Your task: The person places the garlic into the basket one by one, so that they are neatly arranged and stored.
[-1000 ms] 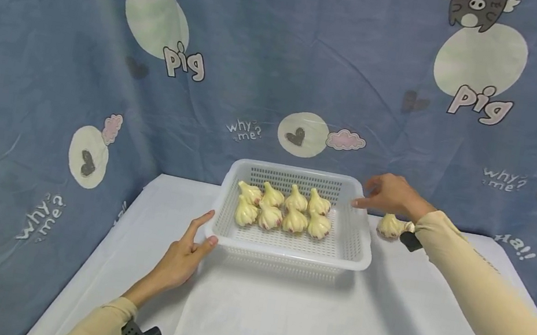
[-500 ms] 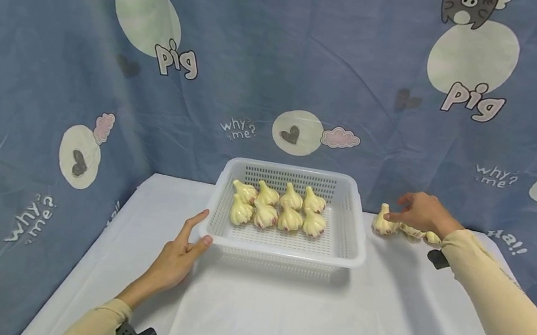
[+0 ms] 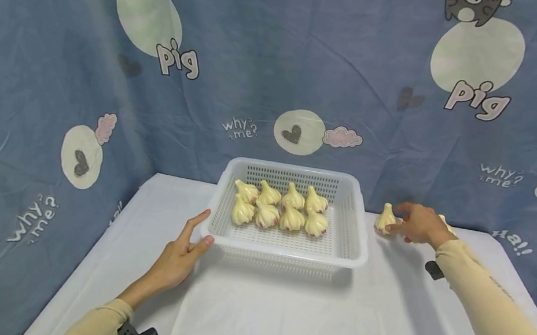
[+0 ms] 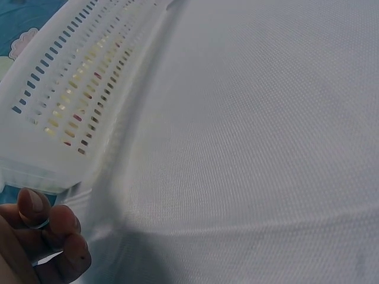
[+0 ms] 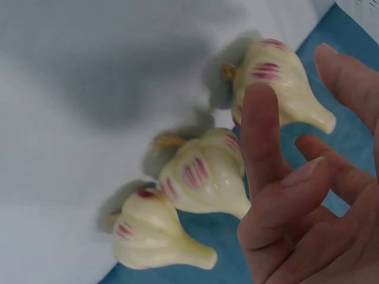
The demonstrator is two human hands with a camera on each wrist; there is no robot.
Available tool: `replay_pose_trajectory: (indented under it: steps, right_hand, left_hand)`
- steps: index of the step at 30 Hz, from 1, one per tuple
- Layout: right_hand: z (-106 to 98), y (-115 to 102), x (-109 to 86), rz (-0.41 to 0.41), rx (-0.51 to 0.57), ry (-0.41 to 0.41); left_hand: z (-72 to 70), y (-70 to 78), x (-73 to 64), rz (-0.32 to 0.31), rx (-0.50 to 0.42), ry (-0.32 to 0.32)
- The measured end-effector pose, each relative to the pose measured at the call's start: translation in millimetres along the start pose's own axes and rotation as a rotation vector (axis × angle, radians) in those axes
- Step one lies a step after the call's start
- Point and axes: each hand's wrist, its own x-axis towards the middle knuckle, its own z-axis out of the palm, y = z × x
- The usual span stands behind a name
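Observation:
A white plastic basket (image 3: 286,253) holds several garlic bulbs (image 3: 293,218) in two rows. At its front left corner, my left hand (image 3: 174,261) touches the rim with thumb and index finger extended; the left wrist view shows these fingers (image 4: 74,260) just below the basket's slotted wall (image 4: 35,133). To the basket's right, my right hand (image 3: 420,224) is at a garlic bulb (image 3: 385,218) on the table. From the right wrist, spread fingers appear on either side of the top bulb (image 5: 290,86), without a clear grip. Two more bulbs, a middle one (image 5: 201,171) and a lower one (image 5: 157,234), lie beside it.
A white cloth (image 3: 286,322) covers the table. Behind and to the left hangs a blue curtain (image 3: 246,41) with pig prints, close to the table's back edge. Part of another bulb (image 3: 444,222) shows behind my right wrist.
My right hand has moved from the basket's right rim to the right, and down to the bulb on the table. My left hand stays at the basket's corner.

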Motion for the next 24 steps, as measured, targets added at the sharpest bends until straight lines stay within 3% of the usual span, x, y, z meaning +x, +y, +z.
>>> replay_pose_trajectory:
  steps: [12, 24]
  right_hand:
    - [20, 5, 6.1, -0.046, -0.084, 0.033]
    - [30, 5, 2.5, -0.108, -0.155, 0.119]
  left_hand:
    - [1.4, 0.7, 0.8, -0.001, 0.006, 0.001]
    - [1.3, -0.2, 0.3, 0.001, -0.003, 0.001]
